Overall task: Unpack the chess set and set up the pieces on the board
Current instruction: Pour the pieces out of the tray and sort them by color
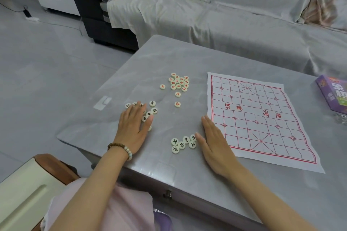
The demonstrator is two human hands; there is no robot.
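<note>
Printed in red across the middle of the paper chess board (262, 118): 汉界 and 楚河, turned sideways. In black on the near cluster of pieces (183, 143): 士, 馬, 炮, 車. On the far pile of pieces (179, 82), red, too small to read. On the purple box (332, 93), cut off, unreadable.

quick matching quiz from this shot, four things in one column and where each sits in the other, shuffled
Things
1. red-lettered pieces
2. paper board
3. purple box
4. left hand

Places
a. at the table's right edge
b. flat on some black-lettered pieces
c. spread out just right of the right hand
d. heaped toward the far side, left of the paper board

Pairs: 1-d, 2-c, 3-a, 4-b
</note>
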